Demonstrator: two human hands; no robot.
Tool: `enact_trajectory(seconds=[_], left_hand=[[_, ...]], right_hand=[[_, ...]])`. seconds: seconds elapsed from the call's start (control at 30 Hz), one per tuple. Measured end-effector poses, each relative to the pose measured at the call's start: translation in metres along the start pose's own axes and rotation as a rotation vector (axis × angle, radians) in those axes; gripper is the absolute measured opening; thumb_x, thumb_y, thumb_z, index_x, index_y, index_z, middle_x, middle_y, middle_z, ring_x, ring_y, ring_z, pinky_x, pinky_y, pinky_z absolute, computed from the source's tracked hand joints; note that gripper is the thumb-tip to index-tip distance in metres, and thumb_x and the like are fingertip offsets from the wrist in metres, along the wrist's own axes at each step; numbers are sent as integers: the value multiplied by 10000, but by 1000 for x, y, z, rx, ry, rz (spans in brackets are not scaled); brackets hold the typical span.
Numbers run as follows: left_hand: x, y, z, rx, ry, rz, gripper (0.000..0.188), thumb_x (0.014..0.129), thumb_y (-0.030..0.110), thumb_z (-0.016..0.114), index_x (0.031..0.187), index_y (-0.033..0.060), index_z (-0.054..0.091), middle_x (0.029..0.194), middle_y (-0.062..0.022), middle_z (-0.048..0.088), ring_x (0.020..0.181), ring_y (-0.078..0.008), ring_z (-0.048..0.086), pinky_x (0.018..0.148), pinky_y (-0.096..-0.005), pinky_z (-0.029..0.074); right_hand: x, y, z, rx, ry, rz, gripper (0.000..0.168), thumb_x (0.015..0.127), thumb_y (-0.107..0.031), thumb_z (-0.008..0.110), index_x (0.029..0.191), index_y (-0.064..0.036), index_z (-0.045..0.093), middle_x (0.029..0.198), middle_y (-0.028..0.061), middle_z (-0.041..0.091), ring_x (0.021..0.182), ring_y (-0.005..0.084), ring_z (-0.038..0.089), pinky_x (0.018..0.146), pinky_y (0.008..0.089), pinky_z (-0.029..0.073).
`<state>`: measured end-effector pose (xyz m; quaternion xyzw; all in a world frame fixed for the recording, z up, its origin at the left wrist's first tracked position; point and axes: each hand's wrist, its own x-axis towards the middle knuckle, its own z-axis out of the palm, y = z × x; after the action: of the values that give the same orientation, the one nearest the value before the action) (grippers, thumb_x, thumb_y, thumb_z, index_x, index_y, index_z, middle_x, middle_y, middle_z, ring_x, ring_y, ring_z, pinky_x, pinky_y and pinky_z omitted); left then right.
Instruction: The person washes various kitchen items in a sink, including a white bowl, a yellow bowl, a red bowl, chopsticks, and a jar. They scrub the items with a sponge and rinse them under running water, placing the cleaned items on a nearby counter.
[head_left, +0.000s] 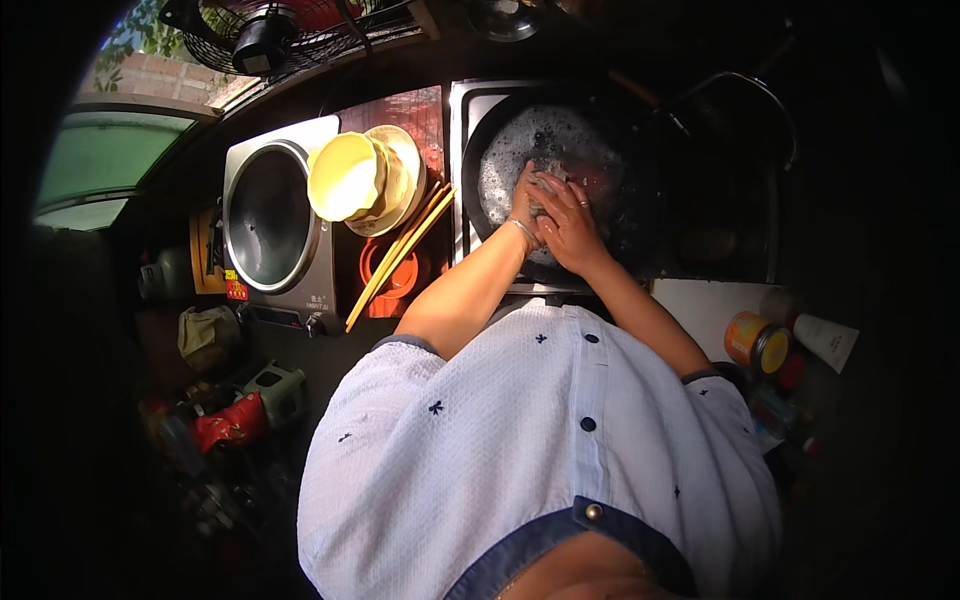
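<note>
Both my hands are together over a wide dark pan (495, 157) of sudsy water, which sits at the sink. My left hand (527, 206) and my right hand (568, 217) press a wet greyish cloth (551, 174) between them. A bracelet circles my left wrist and a ring shows on my right hand. To the left, yellow scalloped bowls (343, 176) are stacked on a plate (409, 161). Several wooden chopsticks (401, 255) lie slanting beside them, over a round red-orange container (397, 276).
An induction cooker (322, 262) with a round dark top stands left of the bowls. A curved faucet (784, 112) rises at the upper right. On the right counter are an orange jar (742, 339) and a white tube (825, 341). A fan (262, 41) is mounted by the window.
</note>
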<state>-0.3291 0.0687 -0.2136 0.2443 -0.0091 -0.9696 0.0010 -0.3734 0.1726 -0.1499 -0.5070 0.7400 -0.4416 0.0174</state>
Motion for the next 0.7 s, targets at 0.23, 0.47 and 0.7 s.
enact_trajectory(seconds=[0.23, 0.47, 0.7], left_hand=[[-17, -38, 29, 362, -31, 262, 391, 924, 415, 421, 1177, 118, 443, 1135, -70, 518, 1061, -219, 502, 919, -389, 408], [-13, -1, 7, 352, 222, 521, 273, 860, 121, 540, 1106, 2, 521, 1006, -126, 604, 887, -224, 612, 806, -365, 509], [-58, 16, 61, 1139, 295, 817, 332, 758, 142, 699, 1029, 2, 567, 916, -86, 635, 853, -139, 600, 776, -247, 478]], right_hand=[[11, 50, 9, 203, 2, 398, 290, 840, -95, 479, 1120, -66, 548, 1082, 166, 565, 1010, 332, 530, 906, 392, 400], [-54, 69, -6, -255, -338, 453, 380, 818, -59, 484, 1198, -45, 484, 1229, 150, 473, 1128, 326, 453, 957, 401, 360], [-35, 101, -7, -106, -145, 366, 417, 801, -93, 545, 1209, -46, 476, 1289, 164, 418, 1172, 345, 420, 972, 409, 357]])
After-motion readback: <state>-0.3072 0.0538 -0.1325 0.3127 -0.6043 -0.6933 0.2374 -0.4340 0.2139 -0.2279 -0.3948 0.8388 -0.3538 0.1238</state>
